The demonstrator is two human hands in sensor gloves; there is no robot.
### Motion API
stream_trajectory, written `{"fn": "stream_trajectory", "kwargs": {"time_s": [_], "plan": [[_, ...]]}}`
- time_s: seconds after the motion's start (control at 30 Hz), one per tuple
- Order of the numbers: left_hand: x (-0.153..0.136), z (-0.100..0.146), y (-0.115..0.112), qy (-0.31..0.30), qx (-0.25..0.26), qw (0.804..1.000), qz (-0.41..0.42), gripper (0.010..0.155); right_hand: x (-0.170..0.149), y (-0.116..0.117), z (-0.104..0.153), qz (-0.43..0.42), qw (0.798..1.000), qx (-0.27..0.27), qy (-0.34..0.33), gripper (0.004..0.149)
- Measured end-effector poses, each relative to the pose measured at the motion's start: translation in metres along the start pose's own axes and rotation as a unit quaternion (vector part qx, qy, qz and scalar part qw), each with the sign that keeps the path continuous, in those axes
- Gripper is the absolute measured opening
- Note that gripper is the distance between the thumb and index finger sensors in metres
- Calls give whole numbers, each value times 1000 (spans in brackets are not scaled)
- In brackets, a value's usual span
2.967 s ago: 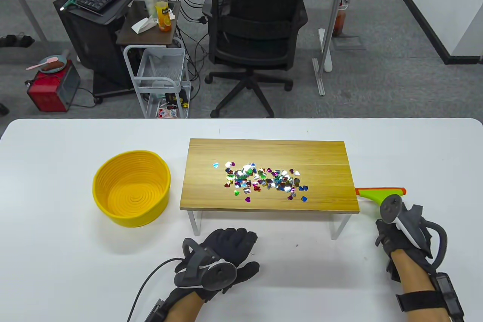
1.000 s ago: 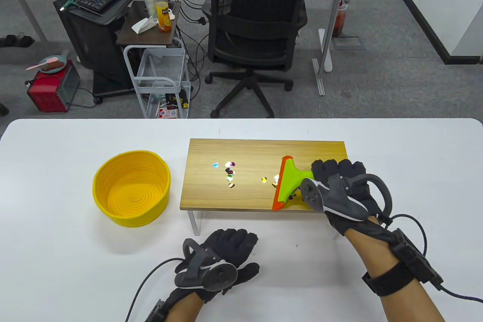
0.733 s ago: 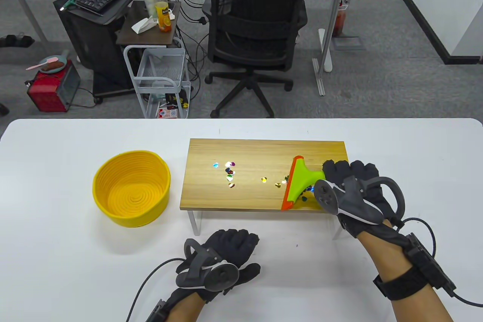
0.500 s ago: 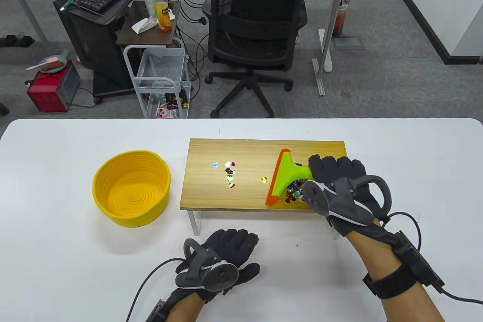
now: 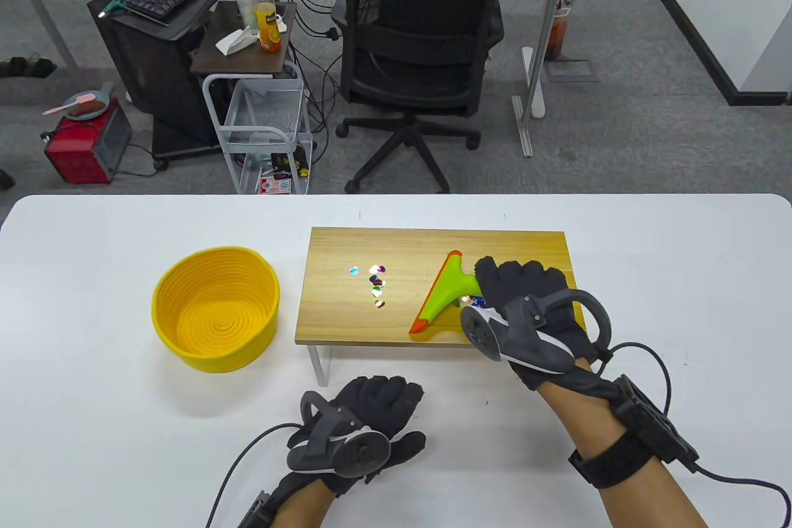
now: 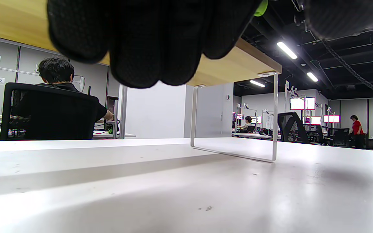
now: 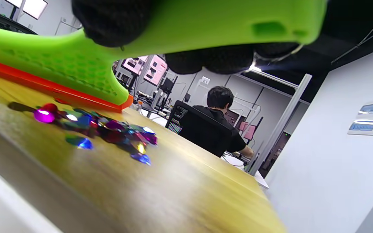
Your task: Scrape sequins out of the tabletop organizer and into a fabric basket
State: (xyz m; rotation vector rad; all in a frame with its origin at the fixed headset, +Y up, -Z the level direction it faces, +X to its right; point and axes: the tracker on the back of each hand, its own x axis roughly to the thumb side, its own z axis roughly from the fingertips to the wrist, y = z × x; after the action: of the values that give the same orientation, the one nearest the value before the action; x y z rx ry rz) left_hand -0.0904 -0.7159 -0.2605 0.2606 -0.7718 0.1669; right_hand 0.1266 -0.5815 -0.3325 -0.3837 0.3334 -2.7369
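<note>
A wooden tabletop organizer [image 5: 433,243] stands on white legs at mid table. A yellow fabric basket [image 5: 215,308] sits to its left. My right hand [image 5: 513,289] grips the handle of a green scraper [image 5: 442,296] with an orange blade, slanted on the board. A pile of colourful sequins [image 5: 475,302] lies right of the blade, mostly hidden by my hand; it shows in the right wrist view [image 7: 108,129] behind the scraper [image 7: 206,26]. A few loose sequins [image 5: 376,283] lie left of the blade. My left hand [image 5: 383,395] rests flat and empty on the table before the organizer.
The white table [image 5: 93,429] stretches around the basket and organizer. The left wrist view shows the organizer's underside [image 6: 238,64] and a wire leg [image 6: 274,116] just ahead of my fingers [image 6: 147,38]. An office chair [image 5: 421,45] stands beyond the table's far edge.
My right hand took the scraper from the table and swept most sequins rightward. It has since carried the blade left past the pile. My left hand has not moved.
</note>
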Motion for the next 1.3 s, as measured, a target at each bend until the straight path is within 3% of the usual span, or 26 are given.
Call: {"fn": "stream_trajectory", "kwargs": {"time_s": [0.43, 0.67, 0.9, 1.3], "plan": [[2, -1, -1, -2, -2, 1000, -3, 75, -46, 10, 27, -2, 999, 28, 27, 62], [2, -1, -1, -3, -2, 1000, -3, 74, -43, -2, 25, -18, 1000, -8, 22, 62], [2, -1, -1, -4, -2, 1000, -3, 74, 1, -24, -2, -36, 998, -47, -29, 63], [2, 0, -1, -6, -3, 1000, -2, 74, 89, -43, -55, -29, 994, -41, -94, 63]]}}
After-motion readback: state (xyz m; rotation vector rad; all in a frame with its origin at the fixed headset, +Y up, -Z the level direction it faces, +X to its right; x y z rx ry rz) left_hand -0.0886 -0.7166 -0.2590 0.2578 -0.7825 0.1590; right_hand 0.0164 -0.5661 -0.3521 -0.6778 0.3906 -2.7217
